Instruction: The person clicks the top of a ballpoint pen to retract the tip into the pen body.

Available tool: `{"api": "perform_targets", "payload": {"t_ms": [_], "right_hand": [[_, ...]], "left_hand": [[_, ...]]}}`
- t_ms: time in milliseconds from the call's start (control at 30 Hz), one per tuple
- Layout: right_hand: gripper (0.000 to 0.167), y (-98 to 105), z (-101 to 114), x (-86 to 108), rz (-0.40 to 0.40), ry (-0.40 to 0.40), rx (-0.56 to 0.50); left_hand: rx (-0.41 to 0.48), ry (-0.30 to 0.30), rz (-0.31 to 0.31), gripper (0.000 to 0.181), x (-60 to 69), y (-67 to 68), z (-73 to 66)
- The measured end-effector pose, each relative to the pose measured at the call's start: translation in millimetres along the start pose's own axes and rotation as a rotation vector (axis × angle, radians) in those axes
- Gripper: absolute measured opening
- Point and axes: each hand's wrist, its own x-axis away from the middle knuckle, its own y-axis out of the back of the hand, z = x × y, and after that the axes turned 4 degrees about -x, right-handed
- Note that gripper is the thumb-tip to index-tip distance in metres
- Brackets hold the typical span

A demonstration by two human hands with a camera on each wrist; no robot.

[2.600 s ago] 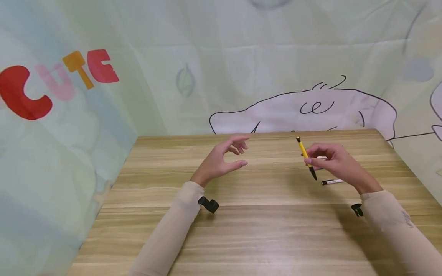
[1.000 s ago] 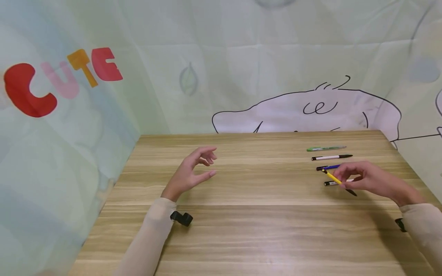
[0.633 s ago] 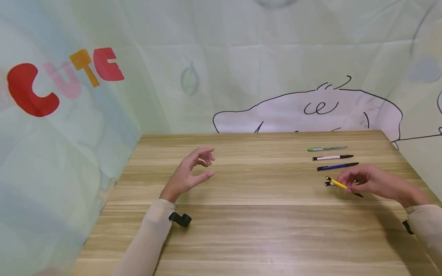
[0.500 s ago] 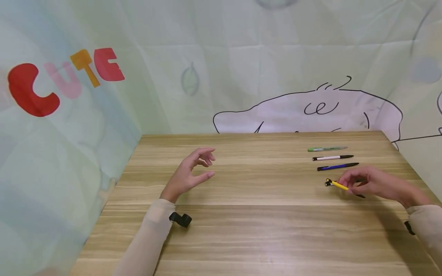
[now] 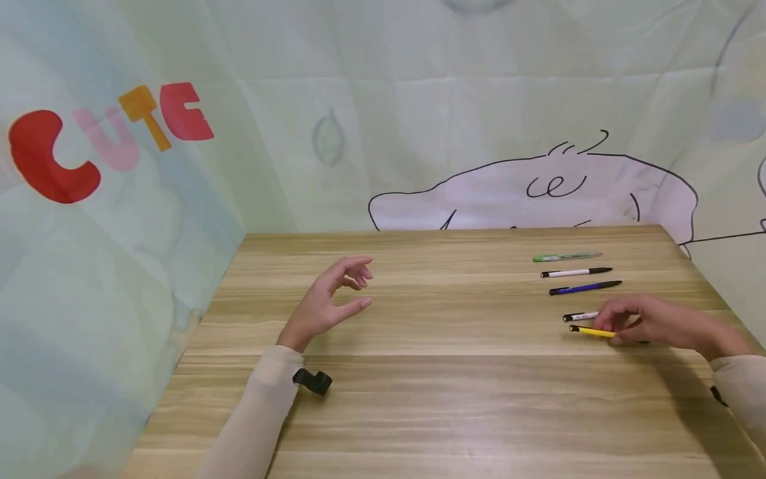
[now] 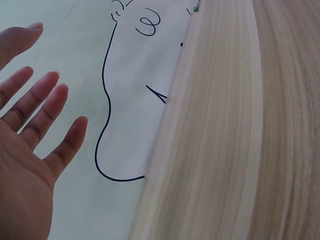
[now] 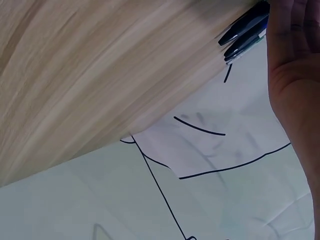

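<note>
My right hand [image 5: 655,324] pinches a yellow pen [image 5: 592,331] with black ends between thumb and fingers, low over the table's right side. Just behind it lies a white pen [image 5: 580,317] with a black end, partly covered by the fingers. Farther back, roughly parallel, lie a blue pen [image 5: 585,288], a white-and-black pen [image 5: 574,273] and a green pen [image 5: 567,257]. The left hand [image 5: 329,303] hovers above the table's left half, fingers loosely bent and holding nothing. In the right wrist view, dark pen tips [image 7: 245,25] show beside the hand; the yellow pen cannot be made out there.
The wood-grain table [image 5: 455,412] reaches back to a pale printed cloth [image 5: 419,120] hung behind and at the left. Each wrist carries a small black camera, such as the left wrist's camera [image 5: 313,380].
The right hand has carried the yellow pen rightward and lower, turning it from steep to nearly level, parallel to the others. The left hand shifted left earlier and has since stayed still.
</note>
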Motion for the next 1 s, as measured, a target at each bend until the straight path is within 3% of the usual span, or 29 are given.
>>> {"api": "perform_targets", "payload": {"t_ms": [167, 367, 1000], "right_hand": [[0.024, 0, -3, -0.6, 0.016, 0.064, 0.021], [0.029, -3, -7, -1.7, 0.018, 0.152, 0.059], [0.031, -3, -4, 1.5, -0.033, 0.157, 0.146]], "left_hand": [[-0.011, -0.003, 0.009, 0.068, 3.7, 0.4, 15.7], [-0.018, -0.012, 0.011, 0.068, 7.6, 1.4, 22.1], [-0.02, 0.003, 0.006, 0.067, 9.9, 1.3, 20.7]]}}
